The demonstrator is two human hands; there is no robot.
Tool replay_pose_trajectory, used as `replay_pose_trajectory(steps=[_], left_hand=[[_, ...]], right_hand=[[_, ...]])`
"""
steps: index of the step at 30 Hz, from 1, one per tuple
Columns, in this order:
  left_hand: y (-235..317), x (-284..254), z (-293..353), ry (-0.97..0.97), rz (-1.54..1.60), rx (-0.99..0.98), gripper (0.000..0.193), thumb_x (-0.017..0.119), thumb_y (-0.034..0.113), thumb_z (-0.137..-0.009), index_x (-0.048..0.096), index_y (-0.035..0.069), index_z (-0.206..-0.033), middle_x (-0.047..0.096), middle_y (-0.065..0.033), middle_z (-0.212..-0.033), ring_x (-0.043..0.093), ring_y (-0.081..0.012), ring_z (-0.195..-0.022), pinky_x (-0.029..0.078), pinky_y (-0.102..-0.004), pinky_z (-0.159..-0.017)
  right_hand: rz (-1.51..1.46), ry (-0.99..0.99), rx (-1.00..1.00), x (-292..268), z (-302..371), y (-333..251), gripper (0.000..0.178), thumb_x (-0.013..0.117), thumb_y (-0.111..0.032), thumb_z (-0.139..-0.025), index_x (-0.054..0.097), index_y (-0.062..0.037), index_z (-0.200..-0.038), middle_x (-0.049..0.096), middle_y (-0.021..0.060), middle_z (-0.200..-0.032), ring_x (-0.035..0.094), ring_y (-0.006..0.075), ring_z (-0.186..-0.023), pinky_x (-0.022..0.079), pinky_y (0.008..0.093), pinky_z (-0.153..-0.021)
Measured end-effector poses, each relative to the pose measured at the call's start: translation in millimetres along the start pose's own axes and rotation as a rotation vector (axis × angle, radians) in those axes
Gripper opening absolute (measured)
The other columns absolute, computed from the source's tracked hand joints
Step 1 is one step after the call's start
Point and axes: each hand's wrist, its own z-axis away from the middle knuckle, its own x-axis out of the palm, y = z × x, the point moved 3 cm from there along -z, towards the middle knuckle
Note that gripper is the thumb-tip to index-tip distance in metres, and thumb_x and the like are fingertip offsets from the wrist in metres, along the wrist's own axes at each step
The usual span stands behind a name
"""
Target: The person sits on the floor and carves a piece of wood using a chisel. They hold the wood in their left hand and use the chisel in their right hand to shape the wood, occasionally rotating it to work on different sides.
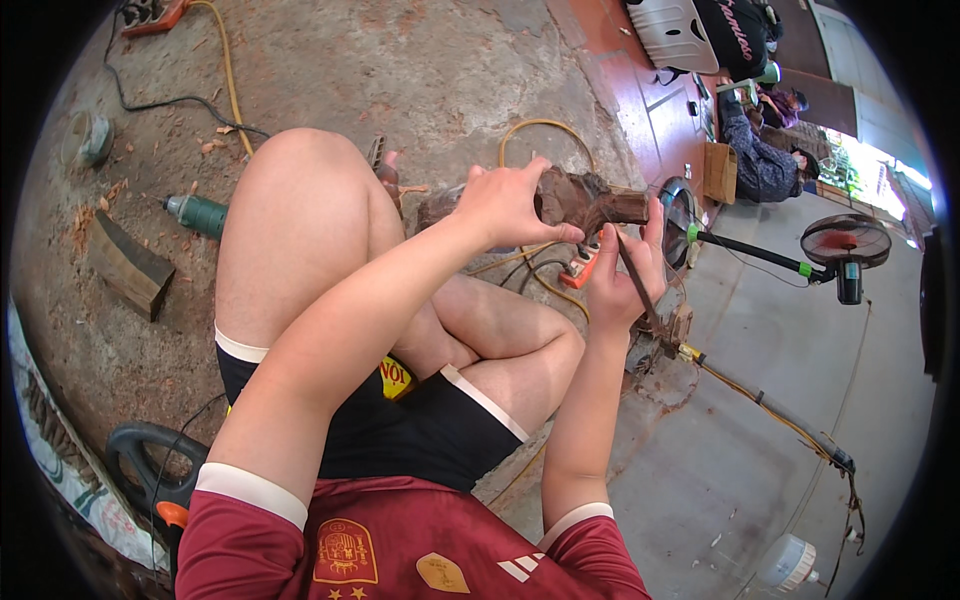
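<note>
My left hand [505,205] is closed around a dark brown carved piece of wood [590,203], thumb along its near side. The carving lies sideways beyond my crossed legs, its surface uneven. Against its right end, my right hand [622,288] has its fingers closed on a narrow dark strip-like tool [637,275]. The tool slants from the carving down across the palm; its exact kind is not clear. Part of the carving is hidden behind my left hand.
A green power tool [200,215] and a curved wood block [130,265] lie left among shavings. An orange power strip [578,270] and yellow cords run beyond my knees. A standing fan [846,245], cardboard box [720,172] and seated people [765,155] are at right.
</note>
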Motion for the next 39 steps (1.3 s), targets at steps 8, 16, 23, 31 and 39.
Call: replay_pose_trajectory(steps=[8, 16, 23, 31, 39], left_hand=[[2.8, 6.5, 4.2, 0.053, -0.009, 0.034, 0.109, 0.069, 0.084, -0.058, 0.052, 0.005, -0.132, 0.072, -0.0162, -0.094, 0.069, -0.0327, -0.096, 0.043, -0.0478, -0.089], [11.5, 3.3, 11.8, -0.001, -0.007, 0.027, 0.107, 0.071, 0.081, -0.06, 0.053, 0.003, -0.131, 0.07, -0.0196, -0.1, 0.068, -0.0347, -0.099, 0.044, -0.0467, -0.092], [10.8, 7.1, 13.8, 0.022, -0.027, 0.035, 0.108, 0.071, 0.082, -0.06, 0.052, 0.004, -0.132, 0.07, -0.0196, -0.099, 0.068, -0.0336, -0.099, 0.043, -0.0465, -0.092], [11.3, 8.7, 15.7, 0.046, -0.027, 0.037, 0.106, 0.071, 0.081, -0.06, 0.053, 0.006, -0.131, 0.07, -0.0189, -0.096, 0.068, -0.0335, -0.097, 0.043, -0.0462, -0.091], [12.8, 15.2, 19.5, 0.085, -0.037, 0.093, 0.104, 0.073, 0.08, -0.059, 0.053, 0.006, -0.13, 0.069, -0.0168, -0.091, 0.068, -0.0314, -0.095, 0.041, -0.0452, -0.087]], right_hand=[[-0.095, 0.08, 0.11, -2.3, 13.2, 8.3, 0.011, 0.075, -0.001, -0.082, 0.064, -0.0003, -0.084, 0.06, 0.0317, -0.127, 0.057, 0.0443, -0.123, 0.05, 0.0446, -0.098], [0.021, 0.151, 0.086, -2.3, 22.0, 7.4, 0.01, 0.072, -0.003, -0.086, 0.064, 0.0009, -0.087, 0.061, 0.0306, -0.126, 0.062, 0.0434, -0.116, 0.053, 0.0448, -0.092], [-0.049, 0.185, 0.112, -1.0, 24.5, 5.3, 0.014, 0.069, -0.004, -0.089, 0.059, 0.0029, -0.083, 0.062, 0.0338, -0.121, 0.061, 0.046, -0.117, 0.052, 0.0467, -0.093], [0.03, 0.129, 0.071, -0.3, 27.0, -1.1, 0.014, 0.066, -0.004, -0.092, 0.057, 0.0027, -0.083, 0.058, 0.0353, -0.127, 0.058, 0.0438, -0.122, 0.052, 0.0438, -0.091], [-0.024, 0.228, 0.184, -0.5, 39.8, 0.8, 0.016, 0.064, -0.007, -0.095, 0.057, 0.0021, -0.082, 0.06, 0.0301, -0.119, 0.063, 0.0411, -0.113, 0.054, 0.043, -0.085]])
